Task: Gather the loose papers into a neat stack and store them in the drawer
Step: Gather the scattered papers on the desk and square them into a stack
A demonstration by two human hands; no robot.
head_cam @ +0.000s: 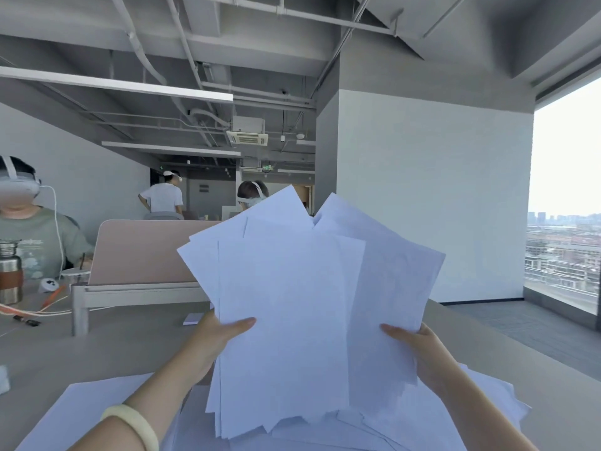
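Observation:
A fanned, uneven bundle of white papers [292,304] stands upright in front of me, its lower edges resting among more loose sheets [81,415] spread flat on the grey desk [107,349]. My left hand [218,340] grips the bundle's left edge, thumb on the front. My right hand [419,346] grips its right edge the same way. A pale bangle sits on my left wrist. No drawer is in view.
A pink desk divider [143,252] on a white frame stands behind the papers. At far left are a steel bottle [9,275], a cup, cables and a seated person in a headset. A small white notepad [194,319] lies by my left hand. The desk's edge runs along the right.

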